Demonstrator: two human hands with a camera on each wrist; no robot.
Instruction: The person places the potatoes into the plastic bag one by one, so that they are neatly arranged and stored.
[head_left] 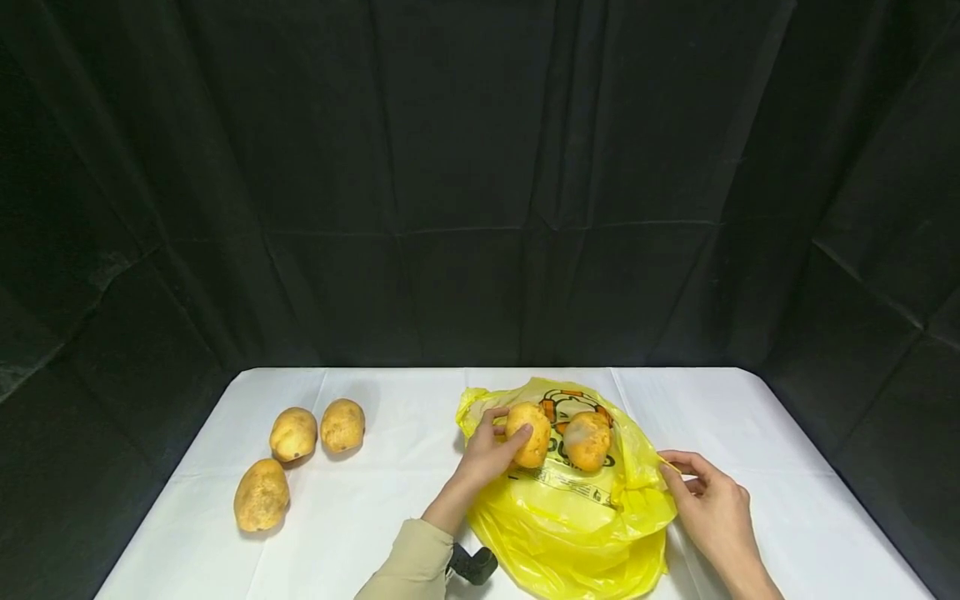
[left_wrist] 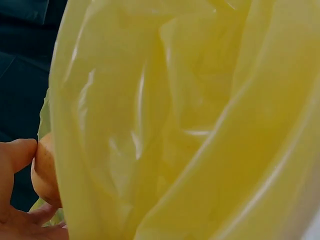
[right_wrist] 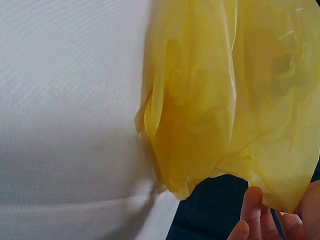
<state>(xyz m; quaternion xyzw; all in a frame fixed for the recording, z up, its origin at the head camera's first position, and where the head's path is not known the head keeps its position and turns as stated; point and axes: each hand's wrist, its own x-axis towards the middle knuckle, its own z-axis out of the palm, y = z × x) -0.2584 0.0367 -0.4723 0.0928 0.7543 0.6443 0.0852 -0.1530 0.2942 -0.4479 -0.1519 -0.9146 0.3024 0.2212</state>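
My left hand [head_left: 483, 454] grips a potato [head_left: 529, 435] between thumb and fingers, over the yellow plastic bag [head_left: 547, 508]. A second potato [head_left: 587, 442] lies just right of it, within the bag's outline and over the printed side. With thumb and fingertips, my right hand [head_left: 712, 504] pinches the right edge of the bag. In the left wrist view, yellow film fills most of the picture and hides part of the held potato [left_wrist: 46, 172]. The right wrist view shows my right fingers [right_wrist: 253, 205] at the bag's [right_wrist: 200, 100] edge.
Three more potatoes sit at the left of the white table [head_left: 375, 517]: one in front [head_left: 262, 495], one behind it [head_left: 293, 434] and one to the right [head_left: 342, 426]. Black cloth [head_left: 465, 292] hangs behind the table and along both sides.
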